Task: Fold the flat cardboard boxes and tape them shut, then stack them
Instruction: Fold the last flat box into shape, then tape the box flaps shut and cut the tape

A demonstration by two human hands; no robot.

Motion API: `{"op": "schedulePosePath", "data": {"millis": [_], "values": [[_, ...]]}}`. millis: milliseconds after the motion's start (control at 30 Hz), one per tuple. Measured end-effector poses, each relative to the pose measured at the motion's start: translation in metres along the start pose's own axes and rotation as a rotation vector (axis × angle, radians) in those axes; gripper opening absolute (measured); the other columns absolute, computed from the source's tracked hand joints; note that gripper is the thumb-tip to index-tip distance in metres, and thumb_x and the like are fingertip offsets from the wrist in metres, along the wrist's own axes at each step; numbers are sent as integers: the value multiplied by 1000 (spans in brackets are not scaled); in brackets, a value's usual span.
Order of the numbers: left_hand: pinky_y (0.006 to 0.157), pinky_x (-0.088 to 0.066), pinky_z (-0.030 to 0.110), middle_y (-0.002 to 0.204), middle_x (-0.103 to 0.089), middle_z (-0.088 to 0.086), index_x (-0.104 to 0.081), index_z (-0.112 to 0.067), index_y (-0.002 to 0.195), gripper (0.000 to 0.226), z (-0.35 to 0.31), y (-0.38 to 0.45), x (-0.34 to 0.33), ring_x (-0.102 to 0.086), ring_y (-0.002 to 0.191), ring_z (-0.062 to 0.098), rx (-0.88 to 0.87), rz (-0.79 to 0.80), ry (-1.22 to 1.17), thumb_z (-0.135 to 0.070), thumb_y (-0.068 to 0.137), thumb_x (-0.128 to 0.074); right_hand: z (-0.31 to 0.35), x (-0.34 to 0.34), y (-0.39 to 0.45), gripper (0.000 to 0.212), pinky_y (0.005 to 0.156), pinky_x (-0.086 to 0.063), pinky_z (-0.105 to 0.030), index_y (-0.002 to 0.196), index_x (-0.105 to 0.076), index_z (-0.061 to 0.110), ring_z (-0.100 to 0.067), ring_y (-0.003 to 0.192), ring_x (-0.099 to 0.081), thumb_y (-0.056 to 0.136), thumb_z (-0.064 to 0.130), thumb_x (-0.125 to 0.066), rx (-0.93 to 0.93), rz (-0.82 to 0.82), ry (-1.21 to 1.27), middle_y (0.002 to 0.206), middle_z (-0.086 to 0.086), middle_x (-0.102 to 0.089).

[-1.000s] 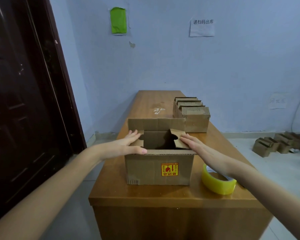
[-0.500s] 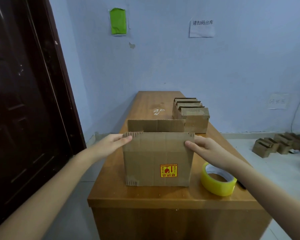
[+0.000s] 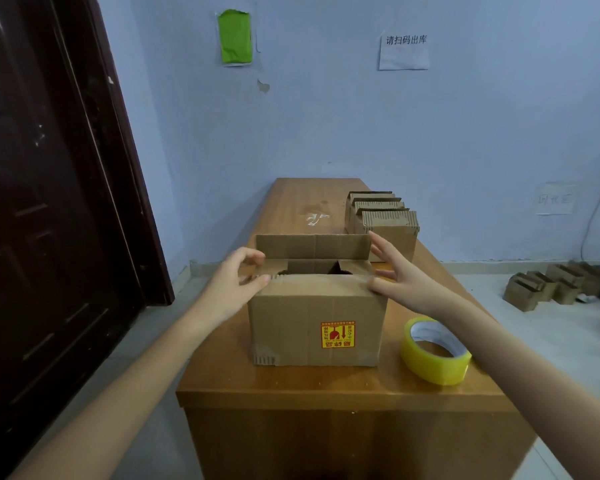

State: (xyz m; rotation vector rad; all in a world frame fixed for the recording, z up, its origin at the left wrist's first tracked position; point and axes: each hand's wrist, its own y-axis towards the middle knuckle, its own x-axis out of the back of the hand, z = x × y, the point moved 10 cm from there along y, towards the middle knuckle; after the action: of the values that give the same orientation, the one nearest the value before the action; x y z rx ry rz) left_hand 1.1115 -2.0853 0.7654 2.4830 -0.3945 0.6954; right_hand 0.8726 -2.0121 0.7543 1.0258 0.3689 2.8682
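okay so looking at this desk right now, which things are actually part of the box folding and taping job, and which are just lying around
Part of the job:
cardboard box, top flaps not yet closed
left hand and right hand at its top corners
yellow tape roll
folded boxes farther back on the desk

Just lying about:
green sheet and white notice on the wall
dark door
small cardboard pieces on the floor
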Motion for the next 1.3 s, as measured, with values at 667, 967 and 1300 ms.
{"op": "schedulePosePath", "data": {"millis": [667, 967, 1300], "values": [[114, -9, 27, 145, -27, -22, -41, -29, 140, 41, 10, 2, -30, -11, 139, -6, -136, 220, 236, -34, 101, -34, -31, 32, -44, 83, 108, -25, -24, 147, -30, 33, -6, 136, -28, 73, 61, -56, -129, 42, -304, 145, 14, -33], [115, -7, 29, 143, -26, -25, -40, -29, 141, 39, 10, 9, -43, -11, 139, -6, -132, 215, 214, -32, 102, -32, -110, 27, -94, 119, 107, -34, -27, 149, -8, 37, -12, 133, -33, 56, 67, -77, -279, 258, -518, 142, 14, -31], [117, -8, 33, 145, -26, -23, -39, -29, 141, 40, 9, 9, -44, -11, 138, -6, -137, 225, 228, -33, 102, -32, -77, 74, -93, 115, 84, -52, -24, 132, -41, 39, -15, 112, -58, 30, 67, -86, -108, -119, 89, 125, 0, -54]]}}
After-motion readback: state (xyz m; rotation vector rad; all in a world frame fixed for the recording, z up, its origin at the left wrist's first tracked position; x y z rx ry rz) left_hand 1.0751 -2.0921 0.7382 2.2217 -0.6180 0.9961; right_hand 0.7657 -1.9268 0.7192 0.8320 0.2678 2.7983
